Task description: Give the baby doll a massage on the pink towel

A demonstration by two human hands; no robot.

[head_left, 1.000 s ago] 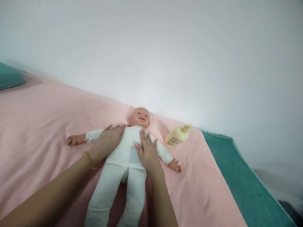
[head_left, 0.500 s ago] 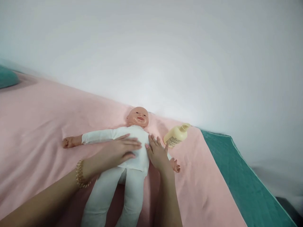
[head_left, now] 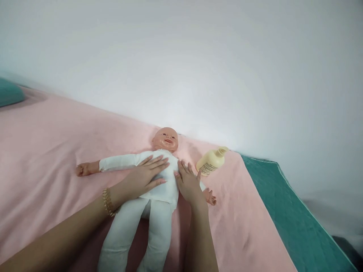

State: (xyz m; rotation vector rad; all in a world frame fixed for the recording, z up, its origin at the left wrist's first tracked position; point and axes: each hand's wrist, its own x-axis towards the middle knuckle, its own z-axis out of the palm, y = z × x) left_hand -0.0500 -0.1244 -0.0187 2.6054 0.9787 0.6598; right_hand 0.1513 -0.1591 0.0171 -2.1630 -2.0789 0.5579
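Observation:
A baby doll (head_left: 170, 189) with a white cloth body lies face up on a pink sheet (head_left: 241, 226), its arms spread out to the sides. My left hand (head_left: 141, 177), with a beaded coil band at the wrist, rests flat on the doll's chest, fingers spread. Against the other side of the chest lies my right hand (head_left: 190, 183), its fingers stretched out over the doll's side and upper arm. Just beyond my right hand is a pale yellow pump bottle (head_left: 211, 161), and neither hand touches the doll's head.
Green bedding (head_left: 283, 204) runs along the right side beside the pink sheet. A green pillow-like thing (head_left: 10, 92) lies at the far left. Behind the doll's head and the bottle rises a white wall (head_left: 181, 68).
My left hand has come down flatter on the doll's chest, its fingers turned more toward the head and spread wider. The right hand stays nearly where it was.

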